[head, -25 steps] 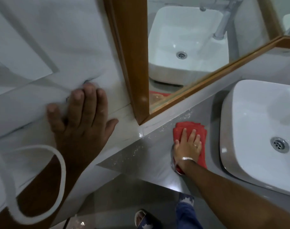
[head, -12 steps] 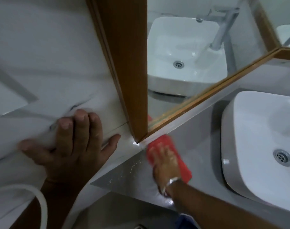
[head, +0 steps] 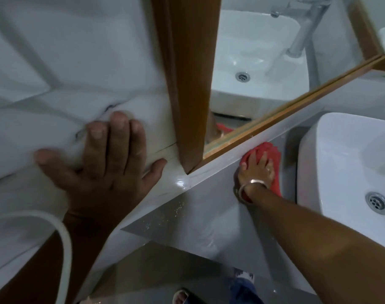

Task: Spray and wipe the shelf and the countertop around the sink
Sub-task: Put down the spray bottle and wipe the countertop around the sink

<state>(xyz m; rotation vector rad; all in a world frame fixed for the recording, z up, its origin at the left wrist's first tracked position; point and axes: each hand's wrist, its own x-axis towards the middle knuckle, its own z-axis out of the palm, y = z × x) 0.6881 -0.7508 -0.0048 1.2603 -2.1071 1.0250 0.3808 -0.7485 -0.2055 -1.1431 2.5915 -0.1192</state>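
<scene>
My right hand (head: 256,172) presses flat on a red cloth (head: 272,151) lying on the grey countertop (head: 198,218), against the back ledge and just left of the white sink (head: 349,163). A metal bangle sits on that wrist. My left hand (head: 106,170) rests palm-down with fingers spread on the white marbled wall (head: 55,62), left of the wooden mirror frame (head: 187,84); it holds nothing. Fine droplets speckle the countertop near its left corner.
The mirror (head: 264,51) reflects the sink, its drain and a chrome tap. A white cord (head: 62,233) loops at lower left. Below the counter edge I see grey floor, a sandalled foot (head: 182,296) and blue trouser cloth.
My right hand with the red cloth swept left toward the mirror corner, then back right along the ledge toward the sink. My left hand stayed braced on the wall.
</scene>
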